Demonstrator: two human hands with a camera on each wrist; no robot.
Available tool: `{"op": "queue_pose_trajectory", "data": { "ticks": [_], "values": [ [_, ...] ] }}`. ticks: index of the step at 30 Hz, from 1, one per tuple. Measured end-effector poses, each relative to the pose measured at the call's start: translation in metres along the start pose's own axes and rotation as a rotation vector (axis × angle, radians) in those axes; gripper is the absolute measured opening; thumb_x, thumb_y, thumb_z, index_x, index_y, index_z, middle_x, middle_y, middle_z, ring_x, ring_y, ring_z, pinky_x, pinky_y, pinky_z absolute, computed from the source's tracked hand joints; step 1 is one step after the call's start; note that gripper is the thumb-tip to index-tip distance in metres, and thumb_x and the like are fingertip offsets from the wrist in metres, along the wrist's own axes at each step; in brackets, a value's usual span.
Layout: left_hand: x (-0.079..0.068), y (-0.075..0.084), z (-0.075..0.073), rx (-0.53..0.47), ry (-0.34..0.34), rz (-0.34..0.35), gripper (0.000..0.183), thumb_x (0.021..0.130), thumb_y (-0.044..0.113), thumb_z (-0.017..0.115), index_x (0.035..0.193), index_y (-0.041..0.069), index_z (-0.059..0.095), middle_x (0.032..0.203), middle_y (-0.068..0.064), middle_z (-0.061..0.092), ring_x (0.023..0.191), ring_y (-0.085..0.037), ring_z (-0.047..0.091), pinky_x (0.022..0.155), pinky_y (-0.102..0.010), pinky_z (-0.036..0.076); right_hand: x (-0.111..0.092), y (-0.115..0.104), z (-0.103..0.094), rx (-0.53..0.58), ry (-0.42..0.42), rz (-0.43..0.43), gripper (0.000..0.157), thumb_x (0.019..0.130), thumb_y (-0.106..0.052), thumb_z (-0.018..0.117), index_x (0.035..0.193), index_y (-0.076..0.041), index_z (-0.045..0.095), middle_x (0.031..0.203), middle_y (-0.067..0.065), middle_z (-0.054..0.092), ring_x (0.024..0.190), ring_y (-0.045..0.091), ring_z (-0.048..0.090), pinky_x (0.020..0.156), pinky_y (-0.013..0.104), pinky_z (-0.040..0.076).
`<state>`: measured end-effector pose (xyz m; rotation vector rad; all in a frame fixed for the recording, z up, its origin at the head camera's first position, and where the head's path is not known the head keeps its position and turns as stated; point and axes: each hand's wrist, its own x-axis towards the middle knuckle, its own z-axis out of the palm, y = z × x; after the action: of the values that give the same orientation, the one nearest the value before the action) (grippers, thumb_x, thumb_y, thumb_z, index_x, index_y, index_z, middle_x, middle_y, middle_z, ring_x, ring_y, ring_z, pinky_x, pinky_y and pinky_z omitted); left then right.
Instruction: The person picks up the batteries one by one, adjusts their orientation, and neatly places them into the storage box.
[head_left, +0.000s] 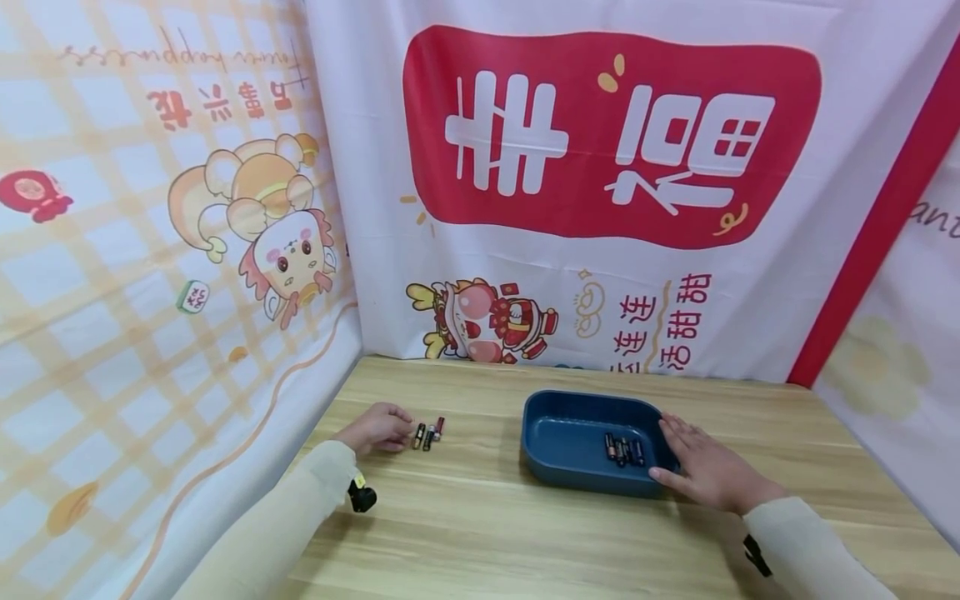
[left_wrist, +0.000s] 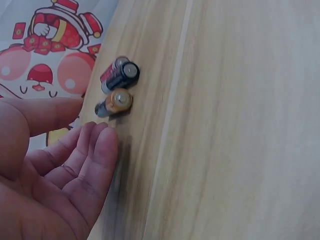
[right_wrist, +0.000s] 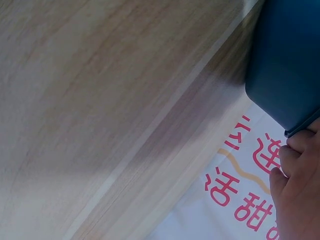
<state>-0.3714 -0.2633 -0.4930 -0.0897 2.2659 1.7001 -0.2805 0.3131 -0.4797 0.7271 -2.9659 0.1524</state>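
Observation:
Three AA-type batteries lie on the table at the left: an orange-and-black battery (left_wrist: 120,100), a dark battery (left_wrist: 129,72) and a red battery (head_left: 439,424). Just left of them is my left hand (head_left: 384,428), its thumb apart from its loosely bent fingers and nothing between them in the left wrist view. A dark blue plastic box (head_left: 558,477) stands right of the middle, with several batteries (head_left: 624,450) on its floor toward the right. My right hand (head_left: 705,467) rests on the box's right-hand rim, fingers extended along it and the thumb near the front corner.
The wooden table (head_left: 465,533) meets a white cloth backdrop (head_left: 375,275) with red printing behind it. A checked cloth (head_left: 112,333) hangs along the left side. Bare wood lies between the loose batteries and the box.

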Motion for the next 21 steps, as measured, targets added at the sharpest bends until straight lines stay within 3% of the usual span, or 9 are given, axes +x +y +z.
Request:
{"op": "queue_pose_trajectory", "data": {
  "ticks": [9,21],
  "values": [
    [0.003,0.003,-0.001,0.045,0.009,-0.034,0.032,0.086,0.0,0.068,0.113,-0.009,0.053,0.086,-0.016,0.067,0.069,-0.019,0.064,0.063,-0.033,0.059,0.0,0.0,0.0,-0.003,0.009,-0.013,0.09,0.094,-0.066,0.042,0.148,0.007,0.031,0.156,0.021,0.024,0.141,0.04,0.022,0.113,0.056,0.023],
    [0.0,0.016,0.014,0.178,-0.003,-0.022,0.031,0.081,-0.006,0.072,0.108,-0.01,0.056,0.088,-0.014,0.063,0.073,-0.021,0.061,0.068,-0.037,0.06,-0.002,-0.001,0.001,0.0,0.017,-0.006,0.091,0.094,-0.066,0.043,0.148,0.006,0.031,0.156,0.021,0.024,0.142,0.039,0.022,0.113,0.055,0.024]
  ]
}}
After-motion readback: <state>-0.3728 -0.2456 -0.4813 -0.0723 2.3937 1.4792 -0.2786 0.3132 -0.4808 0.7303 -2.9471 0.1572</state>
